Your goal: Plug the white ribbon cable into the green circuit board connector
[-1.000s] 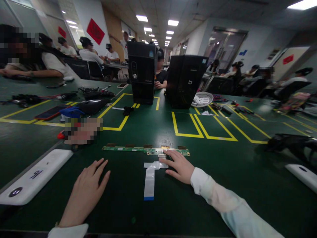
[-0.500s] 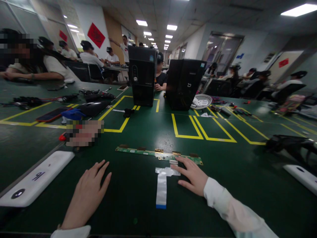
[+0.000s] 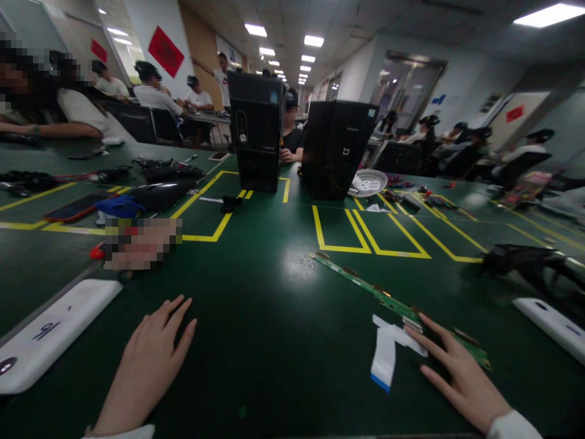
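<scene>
Under the fingertips of the right hand: long green board, flat on the table. Board runs diagonally, one end ahead-left of that hand, the other poking out just right of its fingers. Right hand is palm down, fingers spread, thumb apart, two fingertips at the board's connector. White ribbon sits at the connector, bent, blue end just left of the thumb. Can't tell if the thumb touches the table.

Left hand palm down, well left of the board, fingers loosely spread, thumb off to the side. Can't tell if it rests or hovers. Nearest to it: white slab, on its left. Pixelated item ahead of it. Farther ahead, between both hands: black tower, second tower. Black part ahead-right of the right hand.
</scene>
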`<state>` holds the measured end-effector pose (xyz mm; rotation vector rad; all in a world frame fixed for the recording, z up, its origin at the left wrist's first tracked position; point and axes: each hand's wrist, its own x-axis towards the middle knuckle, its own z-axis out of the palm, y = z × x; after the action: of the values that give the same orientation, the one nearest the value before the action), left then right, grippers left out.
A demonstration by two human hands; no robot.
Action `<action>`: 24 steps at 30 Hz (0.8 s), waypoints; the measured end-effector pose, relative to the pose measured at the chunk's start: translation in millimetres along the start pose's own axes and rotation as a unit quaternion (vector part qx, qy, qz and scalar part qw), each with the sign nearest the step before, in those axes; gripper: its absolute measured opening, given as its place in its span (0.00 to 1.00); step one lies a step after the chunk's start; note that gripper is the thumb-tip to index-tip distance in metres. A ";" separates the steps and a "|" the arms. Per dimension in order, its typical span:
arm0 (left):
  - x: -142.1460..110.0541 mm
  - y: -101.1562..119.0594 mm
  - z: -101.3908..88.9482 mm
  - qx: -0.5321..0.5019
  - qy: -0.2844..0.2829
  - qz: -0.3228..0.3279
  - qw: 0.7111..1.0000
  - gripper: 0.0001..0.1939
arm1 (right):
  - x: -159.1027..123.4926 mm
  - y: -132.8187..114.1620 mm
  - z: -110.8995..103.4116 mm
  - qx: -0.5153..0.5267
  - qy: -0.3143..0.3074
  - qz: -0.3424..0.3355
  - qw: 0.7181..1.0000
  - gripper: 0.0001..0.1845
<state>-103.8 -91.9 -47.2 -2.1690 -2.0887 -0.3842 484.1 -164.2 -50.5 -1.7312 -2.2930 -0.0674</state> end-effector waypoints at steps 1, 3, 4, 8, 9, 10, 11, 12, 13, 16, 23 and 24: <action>-0.1 -0.5 0.0 -0.002 -0.002 0.000 1.000 0.34 | -8.9 9.6 -1.5 -0.006 0.006 0.006 1.000 0.30; 0.0 -1.4 0.2 -0.006 -0.002 0.001 1.000 0.34 | -24.9 25.9 -4.4 -0.017 0.023 0.019 0.999 0.29; 0.1 -1.7 0.2 -0.005 -0.002 0.003 1.000 0.35 | -31.9 32.6 -5.6 -0.021 0.031 0.025 0.999 0.29; 1.0 -1.8 0.1 0.000 -0.002 0.007 1.000 0.36 | -55.0 54.6 -8.1 -0.034 0.051 0.043 0.997 0.29; 1.2 -1.6 -0.2 0.000 -0.003 0.008 1.000 0.36 | -60.2 60.0 -7.9 -0.036 0.055 0.049 0.997 0.29; 1.3 -1.2 -0.7 0.000 -0.004 0.008 1.000 0.36 | -65.5 65.5 -7.3 -0.036 0.059 0.055 0.996 0.29; 1.4 -0.7 -1.3 -0.001 -0.005 0.007 1.000 0.36 | -70.7 71.1 -6.3 -0.036 0.063 0.061 0.995 0.30; 1.4 -0.1 -2.1 -0.001 -0.007 0.006 1.000 0.36 | -75.9 76.6 -5.0 -0.035 0.069 0.068 0.995 0.31; 1.3 0.5 -2.8 -0.001 -0.008 0.004 1.000 0.36 | -80.7 81.7 -3.5 -0.034 0.075 0.076 0.994 0.31; 0.9 1.5 -4.5 0.002 -0.010 -0.002 1.000 0.37 | -91.7 93.2 0.5 -0.039 0.091 0.112 0.989 0.31; 2.0 -4.7 0.9 0.007 -0.012 0.007 1.000 0.36 | -82.2 92.9 -7.9 -0.094 0.054 0.229 0.967 0.30; 2.1 -5.5 2.4 0.008 -0.006 0.009 1.000 0.36 | -77.5 91.5 -9.5 -0.106 0.043 0.247 0.962 0.30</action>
<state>-109.0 -89.0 -49.5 -2.1850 -2.0682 -0.3527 592.3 -212.6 -71.0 -2.3071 -1.7845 -0.2928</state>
